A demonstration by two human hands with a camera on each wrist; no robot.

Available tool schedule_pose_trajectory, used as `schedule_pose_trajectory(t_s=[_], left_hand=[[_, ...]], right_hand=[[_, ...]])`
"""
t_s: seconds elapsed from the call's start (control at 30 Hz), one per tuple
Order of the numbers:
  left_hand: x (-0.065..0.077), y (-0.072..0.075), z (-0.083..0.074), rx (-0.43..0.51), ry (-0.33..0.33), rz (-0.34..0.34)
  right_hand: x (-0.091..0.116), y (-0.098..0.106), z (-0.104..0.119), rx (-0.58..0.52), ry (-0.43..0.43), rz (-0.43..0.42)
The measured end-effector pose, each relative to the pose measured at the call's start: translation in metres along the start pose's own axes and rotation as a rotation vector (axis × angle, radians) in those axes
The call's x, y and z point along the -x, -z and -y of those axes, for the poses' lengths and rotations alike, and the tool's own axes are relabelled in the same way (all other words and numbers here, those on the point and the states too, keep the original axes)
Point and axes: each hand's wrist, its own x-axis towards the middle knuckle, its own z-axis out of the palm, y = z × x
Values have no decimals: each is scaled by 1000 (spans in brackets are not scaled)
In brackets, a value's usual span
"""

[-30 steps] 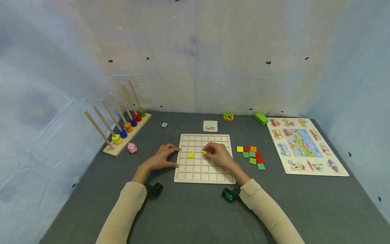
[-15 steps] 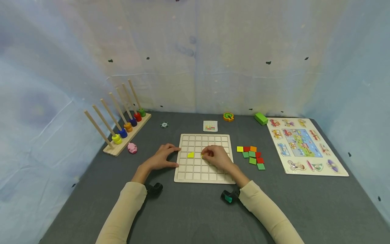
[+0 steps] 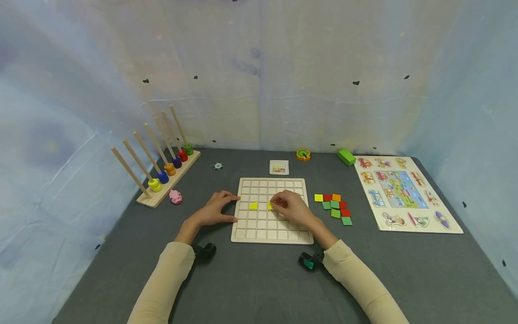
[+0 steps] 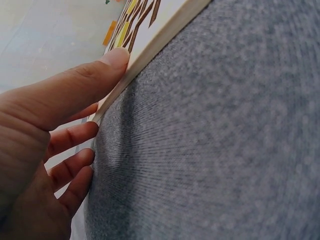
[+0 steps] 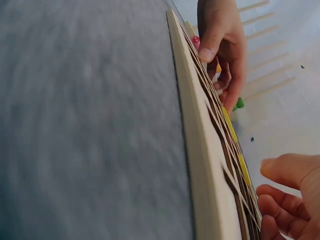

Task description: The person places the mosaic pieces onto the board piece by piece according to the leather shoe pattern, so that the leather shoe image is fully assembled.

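Observation:
A pale wooden grid board (image 3: 251, 225) lies on the grey table. My left hand (image 3: 213, 210) rests at its left edge, thumb and index fingertip touching the rim; in the left wrist view the thumb (image 4: 90, 82) lies against the edge and the other fingers are loosely bent. One yellow tile (image 3: 252, 205) sits in a cell left of centre. A second yellow tile (image 3: 270, 206) lies on the board two cells to its right, beside my right hand (image 3: 292, 208). From the right wrist, a gap shows between this tile (image 5: 243, 169) and the thumb (image 5: 287, 170); the fingers are relaxed.
Loose coloured tiles (image 3: 335, 213) lie right of the board. A small pattern card (image 3: 279, 167) is behind it. A peg stand (image 3: 174, 179), pink pig (image 3: 176, 196) and round chip (image 3: 218, 166) are left; a picture puzzle (image 3: 380, 220) and green block (image 3: 346, 157) are right.
My right hand has let go of the second yellow tile, now lying on the board, and shifted slightly right. The left hand has stayed at the board's edge.

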Motion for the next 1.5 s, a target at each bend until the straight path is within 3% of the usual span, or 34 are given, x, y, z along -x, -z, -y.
schedule_pose_trajectory(t_s=[0.33, 0.6, 0.97, 1.23, 1.5], left_hand=[[0, 0, 2, -1, 1, 2], [-2, -1, 4, -5, 7, 8], [-2, 0, 2, -6, 4, 6], [0, -1, 3, -7, -43, -27], [-1, 0, 3, -11, -6, 6]], right_hand=[[14, 36, -17, -5, 34, -50], [34, 72, -37, 77, -76, -106], [59, 105, -69, 202, -142, -77], [66, 117, -82, 230, -198, -47], [67, 126, -93, 250, -229, 23]])
